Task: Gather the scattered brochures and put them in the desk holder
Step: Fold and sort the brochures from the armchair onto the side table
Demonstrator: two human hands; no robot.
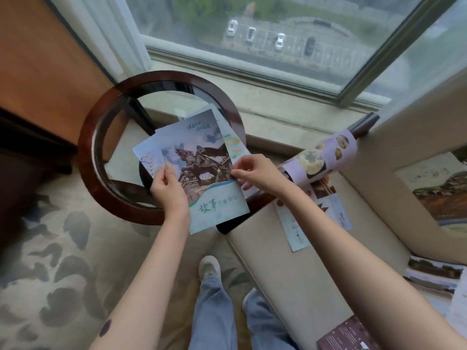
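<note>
A fanned stack of brochures (202, 157) is held over the table's (86, 147) near rim. The left hand (168, 190) grips its left edge, fingers curled; the right hand (255, 173) pinches its right edge. Right of the table, other brochures (326, 157) lie on an armchair (290, 261).

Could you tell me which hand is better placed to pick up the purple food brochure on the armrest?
Probably right: the right hand sits nearest the purple food brochure, while the left hand grips the brochure stack on the far side.
</note>
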